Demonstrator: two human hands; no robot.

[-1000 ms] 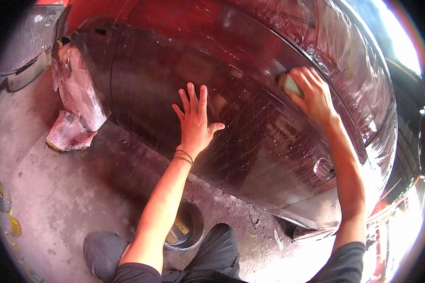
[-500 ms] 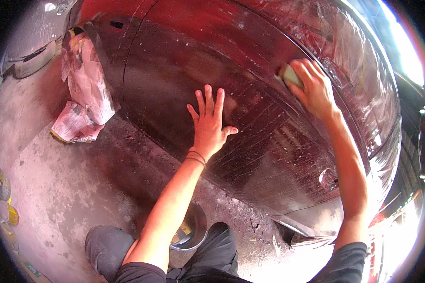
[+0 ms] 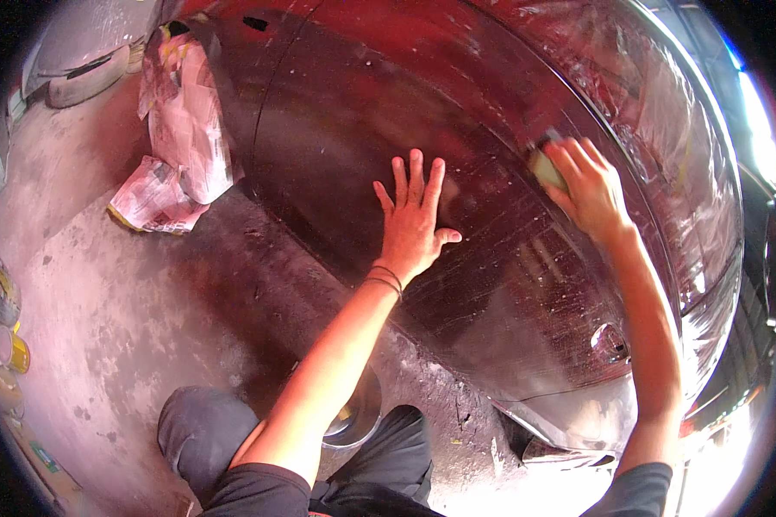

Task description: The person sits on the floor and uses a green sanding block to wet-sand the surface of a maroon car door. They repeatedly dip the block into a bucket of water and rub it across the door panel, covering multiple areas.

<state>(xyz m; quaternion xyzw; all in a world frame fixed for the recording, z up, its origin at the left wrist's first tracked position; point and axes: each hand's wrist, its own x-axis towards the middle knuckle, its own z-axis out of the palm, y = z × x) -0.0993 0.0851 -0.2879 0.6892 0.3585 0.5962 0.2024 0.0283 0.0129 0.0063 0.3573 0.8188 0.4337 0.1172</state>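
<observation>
A dark red, wet-looking car body panel with pale streaks and droplets curves across the middle of the view. On its lower part lies my left hand, flat with the fingers spread and holding nothing. Farther up and to the right, my right hand grips a pale green sanding block against the panel, just below a long raised body line. The fingers cover much of the block. Nearer my right forearm is a round recess in the panel.
Printed paper masks a wheel at the left. Clear plastic film covers the car's upper right side. A bucket stands by my knees, partly behind my left arm. Cans line the floor's left edge.
The right hand has shifted the block slightly down along the panel. My left hand stays flat on the surface. The whole view has shifted a little.
</observation>
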